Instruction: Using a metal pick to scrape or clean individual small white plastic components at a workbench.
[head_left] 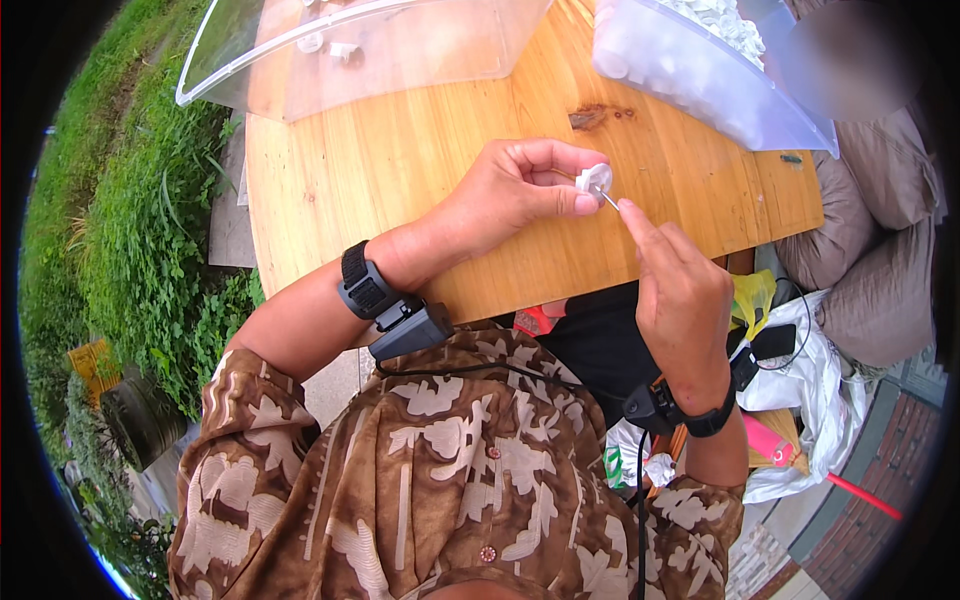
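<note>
Over the near part of the wooden table (pixel 400 165), my left hand (pixel 520 185) pinches a small white round plastic part (pixel 592 180) between thumb and fingers. My right hand (pixel 680 285) is closed around a thin metal rod-like tool (pixel 610 202), its index finger laid along it. The rod's tip meets the face of the white part; its other end is hidden inside my right hand. Beyond my left hand stands a clear plastic bin (pixel 400 85) with a few small white parts (pixel 345 50) in it. A second clear bin (pixel 700 95), at the far right, holds a heap of white pieces (pixel 720 25).
Filled grey-brown sacks (pixel 880 240) lie beside the table's right edge. Below them are a white plastic bag (pixel 825 400), a dark phone-like device (pixel 773 342) and a pink cylinder (pixel 768 440). Cables run from both wrist straps. Grass (pixel 150 180) borders the left side.
</note>
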